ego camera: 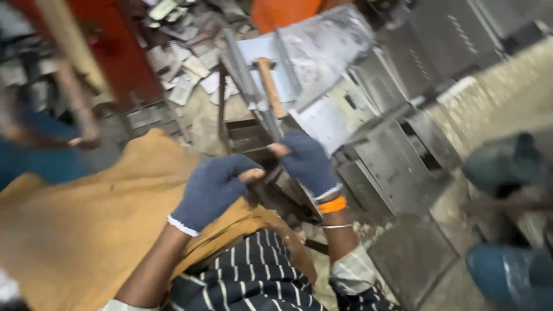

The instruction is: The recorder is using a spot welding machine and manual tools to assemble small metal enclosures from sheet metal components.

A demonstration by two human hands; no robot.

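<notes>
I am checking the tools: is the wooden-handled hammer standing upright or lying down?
Lying down. The hammer lies flat on a grey metal sheet, handle pointing toward the gloved right hand, which is apart from it.

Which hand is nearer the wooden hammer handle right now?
Right. The right hand sits just below the wooden hammer handle, fingertips close to its lower end. The left hand is lower and further left, farther from it.

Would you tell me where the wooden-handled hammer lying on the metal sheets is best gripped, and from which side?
Probably on the bare wooden handle of the hammer, near its lower end, coming from above. The handle lies flat and exposed atop the metal sheets, pointing toward the gloved right hand, while its head end lies farther away.
</notes>
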